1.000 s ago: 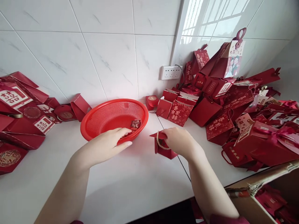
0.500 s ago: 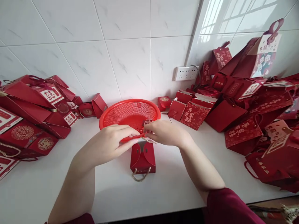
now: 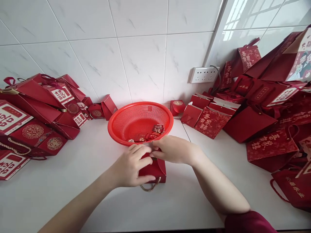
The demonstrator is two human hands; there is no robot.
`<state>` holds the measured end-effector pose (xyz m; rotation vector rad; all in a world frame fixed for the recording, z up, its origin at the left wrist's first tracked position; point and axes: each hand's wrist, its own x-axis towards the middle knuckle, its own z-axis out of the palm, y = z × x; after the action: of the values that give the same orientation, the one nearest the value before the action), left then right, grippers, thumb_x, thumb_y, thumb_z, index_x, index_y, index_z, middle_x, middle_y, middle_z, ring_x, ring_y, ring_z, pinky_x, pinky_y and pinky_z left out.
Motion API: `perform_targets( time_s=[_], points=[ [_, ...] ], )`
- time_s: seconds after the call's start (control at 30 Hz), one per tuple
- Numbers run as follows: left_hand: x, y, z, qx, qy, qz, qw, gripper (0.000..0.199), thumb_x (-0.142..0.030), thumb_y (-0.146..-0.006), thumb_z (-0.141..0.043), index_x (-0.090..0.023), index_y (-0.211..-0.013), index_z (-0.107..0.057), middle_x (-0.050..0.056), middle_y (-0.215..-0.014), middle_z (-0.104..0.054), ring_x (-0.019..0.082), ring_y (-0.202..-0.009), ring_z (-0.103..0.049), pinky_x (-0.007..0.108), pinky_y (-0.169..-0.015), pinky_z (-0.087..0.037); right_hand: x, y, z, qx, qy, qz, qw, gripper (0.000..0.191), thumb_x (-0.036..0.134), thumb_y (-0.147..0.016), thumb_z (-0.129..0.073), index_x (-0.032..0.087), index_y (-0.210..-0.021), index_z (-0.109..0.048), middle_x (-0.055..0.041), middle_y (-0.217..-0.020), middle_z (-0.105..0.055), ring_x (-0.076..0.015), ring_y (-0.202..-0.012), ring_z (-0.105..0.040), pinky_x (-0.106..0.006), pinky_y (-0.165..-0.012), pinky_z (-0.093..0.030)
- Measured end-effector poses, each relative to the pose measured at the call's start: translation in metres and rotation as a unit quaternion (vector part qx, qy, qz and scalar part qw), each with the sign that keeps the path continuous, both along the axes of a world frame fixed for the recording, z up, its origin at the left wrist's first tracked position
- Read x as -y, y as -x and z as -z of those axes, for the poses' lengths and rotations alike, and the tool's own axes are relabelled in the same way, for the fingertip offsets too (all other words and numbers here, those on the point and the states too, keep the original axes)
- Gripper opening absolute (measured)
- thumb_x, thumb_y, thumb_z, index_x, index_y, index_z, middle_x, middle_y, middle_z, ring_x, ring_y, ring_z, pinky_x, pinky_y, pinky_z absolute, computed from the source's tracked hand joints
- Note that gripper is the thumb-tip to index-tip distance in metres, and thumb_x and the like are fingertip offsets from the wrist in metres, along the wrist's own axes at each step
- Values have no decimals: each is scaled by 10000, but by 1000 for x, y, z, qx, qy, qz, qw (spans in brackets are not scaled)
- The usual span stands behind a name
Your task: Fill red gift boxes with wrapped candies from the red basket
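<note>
A small red gift box (image 3: 155, 173) with a twisted rope handle (image 3: 151, 188) stands on the counter in front of me, mostly covered by my hands. My left hand (image 3: 131, 166) holds its left side, thumb low on the front and fingers bent over the top. At the box's upper edge, my right hand (image 3: 173, 149) has its fingers curled and pinching near the left fingertips. The exact edges they grip are hidden. Just behind lies a red plastic basket (image 3: 119, 118) with small red wrapped packets (image 3: 157, 130) in its near right part.
Red gift boxes and bags (image 3: 34, 132) are piled on the left of the white counter (image 3: 97, 197). A larger pile of red bags (image 3: 269, 142) fills the right. A small red box (image 3: 177, 107) and a wall socket (image 3: 204, 75) are near the tiled wall.
Both hands have come down from the basket's near rim and the box's far edge onto the box top. The left hand now covers the box's left side. The view has shifted left.
</note>
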<state>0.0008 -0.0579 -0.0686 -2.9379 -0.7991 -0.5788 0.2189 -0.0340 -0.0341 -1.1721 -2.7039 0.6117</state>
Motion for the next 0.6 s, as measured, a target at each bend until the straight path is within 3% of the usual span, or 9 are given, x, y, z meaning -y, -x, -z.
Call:
perform_targets(
  time_s=[0.13,0.27,0.33,0.43,0.6],
  points=[
    [6,3,23,75,-51,34,995,406,-481,-815,-669,-164,-1066,-630,153,-1268,-615,317,-1225,-541,459,-1020,-443,0,-8,-10,-20,48,-30,998,47,191,-850,-559,174,-816,-586,-2,-750,-631,-107,-610,-487,-246,-539,-303],
    [7,6,29,66,-23,50,996,487,-381,-822,-637,-154,-1247,-565,157,-1370,-563,326,-1306,-484,525,-1109,-366,7,-14,-18,66,35,-34,997,127,69,-776,-531,173,-708,-560,15,-613,-539,-104,-535,-412,-258,-488,-250],
    [6,7,32,70,-4,65,995,493,-367,-818,-611,-150,-1258,-556,158,-1328,-581,322,-1274,-508,532,-1094,-386,13,-14,-20,81,30,-31,996,124,88,-794,-544,186,-804,-619,17,-630,-558,-113,-543,-434,-259,-494,-258],
    [4,9,42,101,1,81,992,477,-337,-816,-546,-151,-1255,-553,147,-1177,-605,297,-1128,-577,535,-1012,-467,23,-14,-18,90,13,-17,996,292,145,-824,-585,220,-1103,-634,-2,-742,-636,-154,-633,-551,-262,-509,-282],
    [-3,11,64,199,-125,100,967,502,-418,-831,-506,-116,-1227,-572,91,-978,-475,264,-953,-595,459,-792,-593,40,-20,-12,154,-102,45,982,338,156,-863,-582,160,-1200,-599,-46,-761,-649,-218,-654,-620,-301,-501,-270]
  ],
)
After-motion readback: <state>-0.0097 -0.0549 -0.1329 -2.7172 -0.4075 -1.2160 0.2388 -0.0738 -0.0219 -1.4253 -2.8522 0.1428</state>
